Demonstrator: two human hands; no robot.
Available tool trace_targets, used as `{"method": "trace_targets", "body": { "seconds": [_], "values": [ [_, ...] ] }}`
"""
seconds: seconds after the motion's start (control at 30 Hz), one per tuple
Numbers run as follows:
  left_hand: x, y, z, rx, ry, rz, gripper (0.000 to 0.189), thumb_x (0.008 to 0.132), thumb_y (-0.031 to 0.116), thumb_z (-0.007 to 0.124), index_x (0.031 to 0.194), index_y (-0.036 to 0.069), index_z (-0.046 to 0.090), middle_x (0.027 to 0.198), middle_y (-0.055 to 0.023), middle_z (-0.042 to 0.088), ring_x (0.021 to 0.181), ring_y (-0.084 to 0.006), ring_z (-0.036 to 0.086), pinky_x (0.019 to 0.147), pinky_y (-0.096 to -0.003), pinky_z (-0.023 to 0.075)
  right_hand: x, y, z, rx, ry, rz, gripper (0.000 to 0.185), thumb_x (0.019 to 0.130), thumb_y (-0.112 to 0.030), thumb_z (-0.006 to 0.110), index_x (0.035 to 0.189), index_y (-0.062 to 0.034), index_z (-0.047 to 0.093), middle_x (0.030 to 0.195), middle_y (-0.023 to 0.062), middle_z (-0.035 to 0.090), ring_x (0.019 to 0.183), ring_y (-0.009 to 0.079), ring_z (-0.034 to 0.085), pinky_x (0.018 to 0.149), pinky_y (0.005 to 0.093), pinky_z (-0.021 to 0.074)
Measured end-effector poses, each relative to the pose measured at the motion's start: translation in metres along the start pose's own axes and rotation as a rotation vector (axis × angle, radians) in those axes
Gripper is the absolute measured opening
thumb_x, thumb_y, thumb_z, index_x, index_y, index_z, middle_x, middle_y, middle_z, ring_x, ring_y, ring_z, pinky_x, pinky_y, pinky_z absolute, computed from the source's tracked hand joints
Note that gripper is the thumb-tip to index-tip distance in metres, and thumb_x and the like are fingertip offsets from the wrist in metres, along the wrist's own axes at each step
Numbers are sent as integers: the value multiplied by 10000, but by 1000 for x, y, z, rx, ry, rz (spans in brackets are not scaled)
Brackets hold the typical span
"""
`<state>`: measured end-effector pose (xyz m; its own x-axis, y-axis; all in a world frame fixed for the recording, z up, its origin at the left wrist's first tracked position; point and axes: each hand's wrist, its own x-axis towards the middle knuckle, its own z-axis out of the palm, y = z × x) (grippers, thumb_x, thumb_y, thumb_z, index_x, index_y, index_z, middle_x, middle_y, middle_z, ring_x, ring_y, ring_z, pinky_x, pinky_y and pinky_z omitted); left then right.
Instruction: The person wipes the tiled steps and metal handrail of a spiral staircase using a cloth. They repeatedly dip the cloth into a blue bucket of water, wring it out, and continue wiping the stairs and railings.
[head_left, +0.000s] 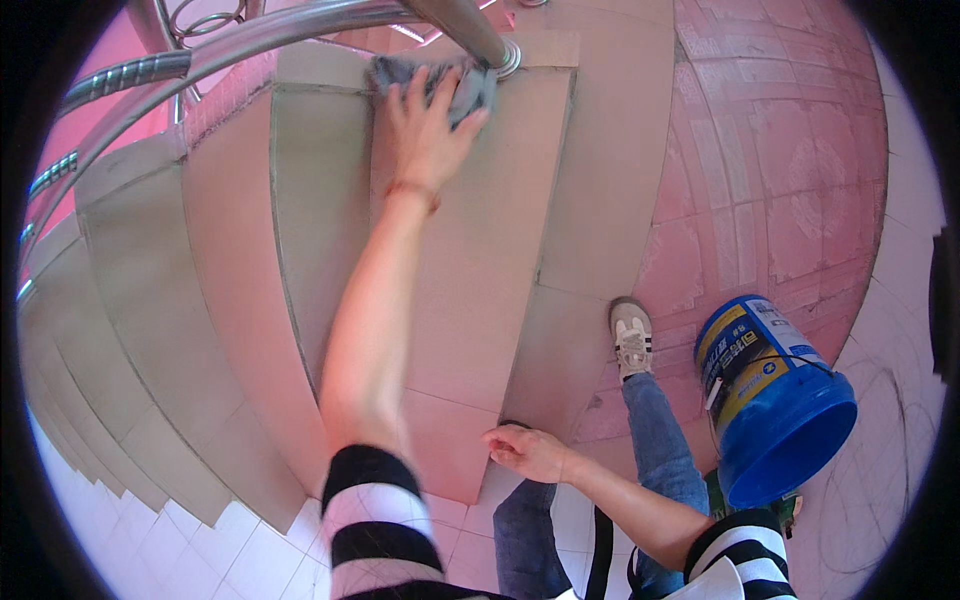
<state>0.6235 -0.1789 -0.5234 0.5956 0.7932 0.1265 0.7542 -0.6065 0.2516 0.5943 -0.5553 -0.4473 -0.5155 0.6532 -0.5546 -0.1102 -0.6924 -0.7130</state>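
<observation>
My left hand lies with spread fingers on a crumpled grey cloth, pressing it against the far end of a tiled stair step. The cloth touches the foot of a stainless steel railing post beside its round base flange. A thin reddish band circles my left wrist. My right hand hovers near my bent knee by the step's near end, its fingers curled in, and I see nothing in them.
More tiled steps run off to the left below a curved metal handrail. A blue plastic bucket bearing printed labels stands at right, beside my shoe. Pink patterned floor tiles cover the landing. Dark scuffs mark the step joints.
</observation>
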Motion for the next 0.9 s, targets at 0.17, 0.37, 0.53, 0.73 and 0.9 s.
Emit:
{"method": "trace_targets", "body": {
  "seconds": [0.17, 0.37, 0.53, 0.73, 0.9],
  "values": [
    [-60, 32, 54, 41, -3, -81, 587, 725, 324, 742, 1268, 199, 554, 1417, -98, 426, 1287, -415, 334, 1041, -556, 299, -1, 2, 3, -20, 18, 27, 351, 905, -197, 519, 1231, -70, 541, 1096, 172, 628, 1020, 324, 607, 880, 412, 477],
    [-280, 107, 4, -104, -691, 367, 272, 768, 150, 602, 1029, 166, 675, 1202, -30, 595, 1221, -327, 460, 965, -548, 340, -2, -1, 14, -222, -200, 87, 356, 903, -199, 498, 1236, -87, 550, 1161, 193, 603, 1064, 336, 591, 914, 431, 466],
    [-219, 63, -58, -210, -224, 236, 352, 677, 104, 663, 1005, 225, 704, 1200, -3, 610, 1302, -327, 392, 983, -591, 309, -2, 6, 32, -98, -187, 12, 389, 929, -249, 545, 1296, -125, 512, 1081, 115, 631, 1017, 271, 620, 891, 367, 476],
    [-15, -46, -12, 116, -17, 5, 445, 817, 266, 685, 1240, 178, 576, 1392, -61, 484, 1308, -381, 371, 1075, -488, 338, 0, 15, 38, -150, -151, 131, 361, 941, -212, 548, 1286, -113, 516, 1110, 116, 614, 1017, 268, 622, 888, 364, 482],
    [-77, -65, 7, 17, -69, -59, 449, 777, 213, 717, 1206, 179, 585, 1382, -54, 464, 1311, -406, 340, 1051, -528, 349, 2, 20, 40, -136, -103, 109, 362, 926, -274, 520, 1253, -119, 540, 1126, 120, 620, 1058, 305, 598, 891, 397, 474]
  ]
}}
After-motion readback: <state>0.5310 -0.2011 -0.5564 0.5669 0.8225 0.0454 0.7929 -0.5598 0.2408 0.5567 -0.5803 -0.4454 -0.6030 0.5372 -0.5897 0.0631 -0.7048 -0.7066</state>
